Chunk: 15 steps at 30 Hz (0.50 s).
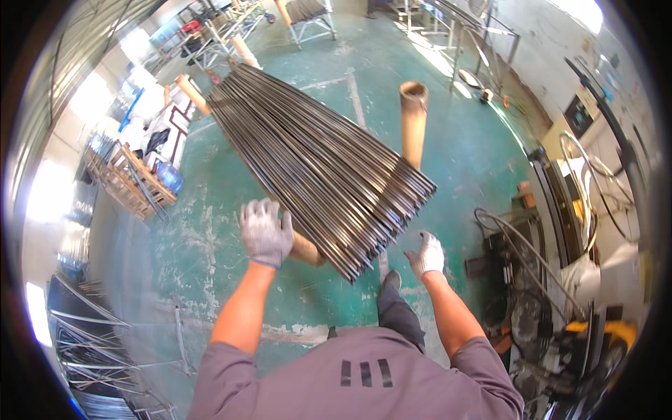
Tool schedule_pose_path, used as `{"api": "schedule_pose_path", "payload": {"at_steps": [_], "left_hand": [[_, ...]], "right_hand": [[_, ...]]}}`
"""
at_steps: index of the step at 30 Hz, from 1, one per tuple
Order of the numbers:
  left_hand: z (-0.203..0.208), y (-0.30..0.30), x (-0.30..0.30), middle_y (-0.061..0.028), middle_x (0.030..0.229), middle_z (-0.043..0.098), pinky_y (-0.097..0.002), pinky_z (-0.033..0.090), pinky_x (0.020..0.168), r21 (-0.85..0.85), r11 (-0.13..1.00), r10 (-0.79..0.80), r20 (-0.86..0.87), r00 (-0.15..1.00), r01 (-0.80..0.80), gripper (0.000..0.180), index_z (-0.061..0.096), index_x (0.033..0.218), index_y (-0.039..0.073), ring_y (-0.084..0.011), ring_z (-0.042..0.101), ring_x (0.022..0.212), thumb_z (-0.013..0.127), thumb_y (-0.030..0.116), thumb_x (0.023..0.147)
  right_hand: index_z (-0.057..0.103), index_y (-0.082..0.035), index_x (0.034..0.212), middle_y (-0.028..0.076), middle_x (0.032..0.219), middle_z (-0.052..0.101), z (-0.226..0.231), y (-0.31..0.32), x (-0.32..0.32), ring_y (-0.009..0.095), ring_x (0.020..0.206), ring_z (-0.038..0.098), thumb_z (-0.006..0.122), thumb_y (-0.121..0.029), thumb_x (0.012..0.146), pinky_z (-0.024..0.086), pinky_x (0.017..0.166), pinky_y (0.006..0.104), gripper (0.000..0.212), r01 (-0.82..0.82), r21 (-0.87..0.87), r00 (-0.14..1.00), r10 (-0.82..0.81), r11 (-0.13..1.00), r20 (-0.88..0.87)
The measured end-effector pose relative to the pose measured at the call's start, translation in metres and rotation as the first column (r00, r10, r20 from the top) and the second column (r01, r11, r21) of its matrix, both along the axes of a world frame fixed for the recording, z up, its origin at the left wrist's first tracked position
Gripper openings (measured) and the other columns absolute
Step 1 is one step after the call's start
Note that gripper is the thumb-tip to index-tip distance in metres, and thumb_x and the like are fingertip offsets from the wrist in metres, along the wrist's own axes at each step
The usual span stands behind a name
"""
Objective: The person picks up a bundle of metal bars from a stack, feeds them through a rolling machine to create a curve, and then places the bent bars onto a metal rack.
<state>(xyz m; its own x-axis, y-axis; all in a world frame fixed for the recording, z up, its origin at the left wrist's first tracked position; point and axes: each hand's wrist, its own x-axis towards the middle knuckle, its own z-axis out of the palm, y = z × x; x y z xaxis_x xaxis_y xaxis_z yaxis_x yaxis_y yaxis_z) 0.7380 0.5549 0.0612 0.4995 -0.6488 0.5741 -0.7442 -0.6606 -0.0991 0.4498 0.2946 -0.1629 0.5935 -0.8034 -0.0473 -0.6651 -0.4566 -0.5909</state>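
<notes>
A broad bundle of long, thin dark metal rods (315,157) slants across the middle, its near ends slightly uneven. Cardboard-like tubes stand at its sides: one tall tube (412,126) on the right, another tube (306,250) at the near left, partly behind my hand. My left hand (266,232), in a grey-white work glove, is beside the bundle's left edge with fingers stretched out. Whether it touches the near tube I cannot tell. My gloved right hand (425,256) hangs off the bundle's near right corner, thumb and fingers apart, holding nothing visible.
Machinery with cables (521,280) lines the right side. A wooden pallet (129,182) and a blue water jug (169,177) are at the left. Metal racking with rods (91,343) stands at the lower left. Metal frames (308,28) stand at the back on the green floor (189,245).
</notes>
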Motion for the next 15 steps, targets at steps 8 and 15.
{"api": "schedule_pose_path", "payload": {"at_steps": [8, 15], "left_hand": [[0.0, -0.02, 0.008, -0.0151, 0.109, 0.07, -0.0588, 0.048, 0.106, -0.066, 0.995, 0.066, -0.052, 0.996, -0.069, 0.017, 0.067, 0.097, 0.005, -0.0426, 0.064, 0.109, 0.073, 0.008, 0.081], [-0.005, -0.03, 0.017, -0.0153, 0.107, 0.068, -0.0598, 0.052, 0.103, -0.095, 0.984, 0.149, 0.011, 0.989, -0.148, 0.013, 0.066, 0.091, 0.003, -0.0416, 0.065, 0.108, 0.071, 0.005, 0.079]], "right_hand": [[0.036, 0.005, 0.157, 0.025, 0.155, 0.047, -0.012, -0.133, 0.198, 0.041, 0.143, 0.046, 0.092, -0.053, 0.071, 0.038, 0.122, 0.0476, 0.117, -0.101, -0.111, 0.949, 0.062, 0.989, -0.311], [0.057, -0.003, 0.13, 0.017, 0.125, 0.066, -0.015, -0.098, 0.22, 0.035, 0.123, 0.062, 0.09, -0.05, 0.079, 0.052, 0.104, 0.0446, 0.077, -0.233, -0.13, 0.856, 0.14, 0.964, -0.497]]}}
